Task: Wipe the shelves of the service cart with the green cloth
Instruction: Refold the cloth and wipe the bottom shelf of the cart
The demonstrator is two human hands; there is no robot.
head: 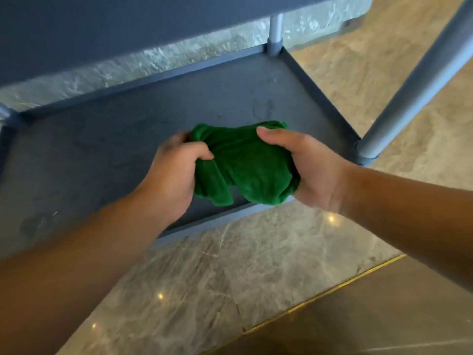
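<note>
Hands [174, 172] [314, 170] bunch fuzzy green cloth [243, 165] over matte shelf [102, 139].

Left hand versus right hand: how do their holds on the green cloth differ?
The left hand bends its thumb into a fold; the right hand lays its thumb straighter across the top. The left hand holds the side with a loose hanging flap; the right hand cups the bunched bulk. Both grip the green cloth over the cart's lower shelf.

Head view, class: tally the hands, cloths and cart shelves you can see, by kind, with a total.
Bare hands: 2, left hand, right hand
Crumpled green cloth: 1
Dark grey-blue cart shelves: 2, lower shelf, upper shelf
Total: 5
</note>
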